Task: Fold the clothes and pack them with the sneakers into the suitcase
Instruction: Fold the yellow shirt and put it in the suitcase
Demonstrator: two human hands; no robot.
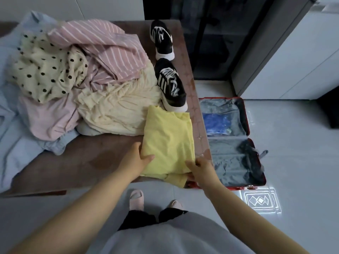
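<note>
Centre frame, we are holding the yellow shirt [168, 136], left hand [136, 158] and right hand [200, 168] curled round its edges; lifting level seems best.

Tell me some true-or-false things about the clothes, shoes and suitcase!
1. The left hand and the right hand both hold the yellow shirt. True.
2. The suitcase is shut. False: it lies open on the floor.
3. The sneakers are packed in the suitcase. False: they sit on the table, beside the pile of clothes.
4. A dotted cloth lies on the pile. True.
</note>
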